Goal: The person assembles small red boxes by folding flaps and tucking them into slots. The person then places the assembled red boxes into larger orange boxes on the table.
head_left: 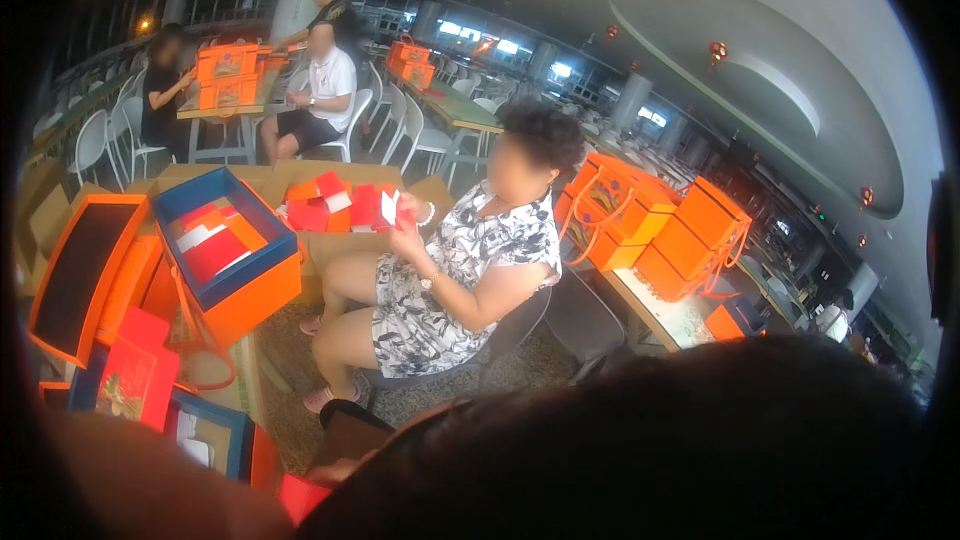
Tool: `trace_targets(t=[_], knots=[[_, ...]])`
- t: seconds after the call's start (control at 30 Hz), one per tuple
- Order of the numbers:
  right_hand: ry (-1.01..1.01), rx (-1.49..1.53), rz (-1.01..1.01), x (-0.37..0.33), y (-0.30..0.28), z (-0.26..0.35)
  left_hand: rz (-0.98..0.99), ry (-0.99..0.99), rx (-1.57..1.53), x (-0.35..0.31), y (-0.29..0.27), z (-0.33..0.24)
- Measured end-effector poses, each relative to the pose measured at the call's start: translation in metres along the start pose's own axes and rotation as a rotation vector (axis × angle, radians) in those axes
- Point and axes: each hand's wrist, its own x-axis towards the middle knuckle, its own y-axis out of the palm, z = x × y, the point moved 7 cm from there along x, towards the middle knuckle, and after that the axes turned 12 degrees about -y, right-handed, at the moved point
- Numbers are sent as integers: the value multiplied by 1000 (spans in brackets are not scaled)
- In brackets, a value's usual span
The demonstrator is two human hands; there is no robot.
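Observation:
At the lower edge, my right hand (345,470) shows only in part, its fingers against a red card (300,497); most of it is hidden behind a large dark shape. A blurred part of my left arm (165,485) fills the lower left corner, and its fingers do not show. Just beyond it stands an open orange box with a blue inside (245,432), white pieces in it. A red packet with a gold print (138,375) leans beside that box. Farther off, an orange box with a blue rim (243,302) holds red and white packets.
A seated person (465,270) in a patterned dress handles red and white packets over a brown carton (345,248). Orange boxes with cord handles (625,205) stand on a table at right. An orange lid with a dark inside (85,275) leans at left. Other people work farther back.

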Motion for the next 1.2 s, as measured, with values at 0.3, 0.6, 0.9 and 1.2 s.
trace_targets(t=[0.3,0.6,0.9,1.2], knots=[[-46,46,-71,-13,-2,9,-15,-3,11,-3,-9,2],[-578,553,-212,-65,7,161,-104,1,56,2,-65,-1],[-951,1226,143,-91,145,317,-257,42,181,19,-152,-17],[-1131,1433,389,-101,212,411,-347,112,265,37,-212,-38]])
